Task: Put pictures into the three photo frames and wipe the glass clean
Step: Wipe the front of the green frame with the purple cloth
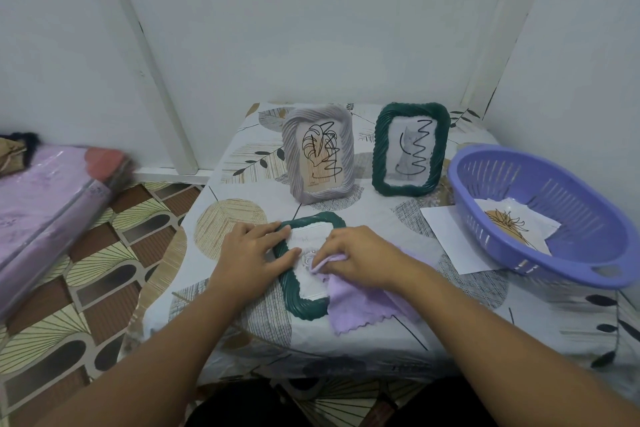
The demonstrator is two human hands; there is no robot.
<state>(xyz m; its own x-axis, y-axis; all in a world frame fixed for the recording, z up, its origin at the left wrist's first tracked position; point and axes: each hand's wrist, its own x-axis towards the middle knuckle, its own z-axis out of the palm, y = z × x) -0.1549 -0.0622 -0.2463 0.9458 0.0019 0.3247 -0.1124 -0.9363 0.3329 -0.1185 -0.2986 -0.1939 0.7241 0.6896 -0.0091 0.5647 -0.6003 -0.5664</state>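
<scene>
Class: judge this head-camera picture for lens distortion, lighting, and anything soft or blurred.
Head view: wide-angle bending curves the wall posts; light is soft and even, shadows faint; the purple bundle at left is smeared, while the standing frames' scribbles read sharp.

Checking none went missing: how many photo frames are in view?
3. A grey frame stands at the back, a green frame stands right of it, and another green frame lies flat in front under both hands. None seems hidden.
</scene>
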